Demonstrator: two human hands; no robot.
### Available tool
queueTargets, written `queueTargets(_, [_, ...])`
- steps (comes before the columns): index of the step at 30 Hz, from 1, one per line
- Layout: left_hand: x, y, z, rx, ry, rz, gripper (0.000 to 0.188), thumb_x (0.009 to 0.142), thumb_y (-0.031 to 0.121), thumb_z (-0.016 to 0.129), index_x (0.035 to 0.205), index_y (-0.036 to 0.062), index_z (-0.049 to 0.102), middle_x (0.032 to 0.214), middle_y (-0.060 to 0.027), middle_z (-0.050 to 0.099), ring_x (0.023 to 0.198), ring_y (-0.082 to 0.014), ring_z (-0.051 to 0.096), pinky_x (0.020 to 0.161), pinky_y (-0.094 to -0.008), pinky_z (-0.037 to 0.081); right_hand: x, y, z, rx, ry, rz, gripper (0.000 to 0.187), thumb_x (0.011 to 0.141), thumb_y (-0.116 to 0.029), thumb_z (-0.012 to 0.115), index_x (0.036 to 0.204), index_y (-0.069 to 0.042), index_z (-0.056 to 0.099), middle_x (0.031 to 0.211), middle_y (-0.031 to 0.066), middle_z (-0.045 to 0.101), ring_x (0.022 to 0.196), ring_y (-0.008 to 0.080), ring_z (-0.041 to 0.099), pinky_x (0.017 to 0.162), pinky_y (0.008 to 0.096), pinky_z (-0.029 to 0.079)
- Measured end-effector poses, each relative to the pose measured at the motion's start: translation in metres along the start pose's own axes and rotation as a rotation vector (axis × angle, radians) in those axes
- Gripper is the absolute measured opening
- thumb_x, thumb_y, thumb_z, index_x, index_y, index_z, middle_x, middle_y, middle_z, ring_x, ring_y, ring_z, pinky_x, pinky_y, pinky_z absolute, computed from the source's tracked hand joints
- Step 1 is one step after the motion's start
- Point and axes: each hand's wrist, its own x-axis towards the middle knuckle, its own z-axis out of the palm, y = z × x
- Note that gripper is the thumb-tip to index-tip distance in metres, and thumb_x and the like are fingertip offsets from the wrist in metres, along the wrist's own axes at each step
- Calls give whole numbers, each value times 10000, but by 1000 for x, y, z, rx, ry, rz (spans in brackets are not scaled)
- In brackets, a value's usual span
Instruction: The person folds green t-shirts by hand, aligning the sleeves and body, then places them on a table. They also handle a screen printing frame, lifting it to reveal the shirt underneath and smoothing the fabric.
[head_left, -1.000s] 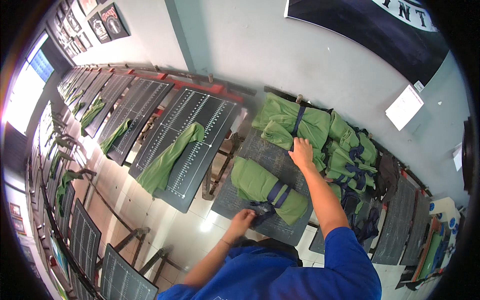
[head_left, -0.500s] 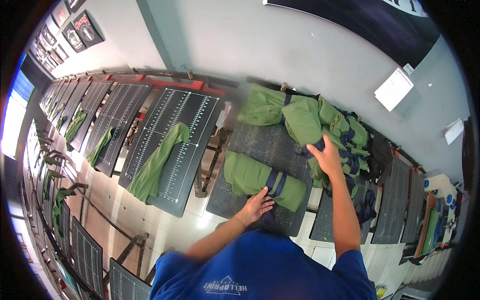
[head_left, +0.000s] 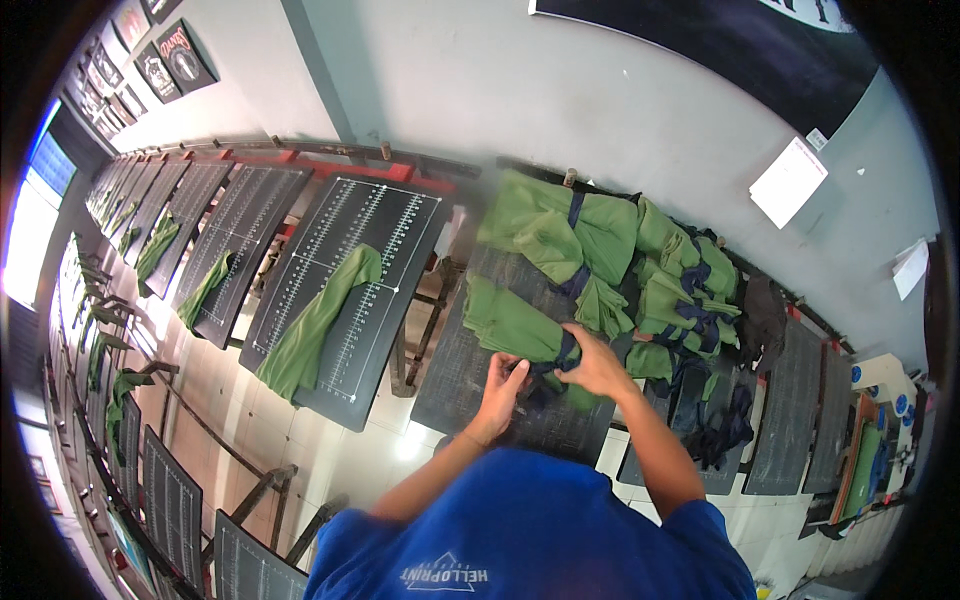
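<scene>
Moved over from the banded green bundles [head_left: 608,228] near the gray wall [head_left: 470,95], a worker's right hand [head_left: 597,368] closes its fingers on the end of a rolled green cloth bundle [head_left: 510,325], by its navy band [head_left: 569,350]. The left hand [head_left: 503,392] is at the roll's near edge, fingers bent, their grip impossible to tell. The roll is over a scuffed dark board [head_left: 445,380]; black ruled boards [head_left: 310,240], several bearing green cloths [head_left: 322,325], line the room above a glossy tiled floor [head_left: 400,450].
</scene>
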Motion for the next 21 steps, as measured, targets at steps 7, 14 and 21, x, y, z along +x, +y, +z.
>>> queueTargets(7, [-37, 64, 50, 75, -285, 352, 810, 834, 281, 766, 1420, 36, 265, 1338, -136, 436, 1280, -241, 421, 1061, -369, 364, -76, -1, 22, 644, 111, -20, 989, 623, -157, 866, 1432, -1, 320, 1388, 180, 474, 1307, 245, 430, 1096, 360, 326])
queueTargets(14, [-67, 69, 69, 613, -211, 372, 696, 777, 91, 768, 1330, 14, 352, 1312, -153, 490, 1200, -255, 513, 1003, -381, 419, -126, -29, 12, 463, 126, -110, 781, 697, -235, 867, 1338, -9, 481, 1311, 137, 551, 1233, 263, 502, 1063, 382, 369])
queueTargets(21, [-78, 46, 60, 576, -206, 482, 654, 773, 78, 769, 1292, 14, 376, 1347, -194, 481, 1179, -275, 536, 993, -386, 421, -140, -33, 9, 223, 299, -260, 615, 802, -210, 758, 1321, -7, 499, 1319, 172, 541, 1232, 316, 515, 1049, 390, 396])
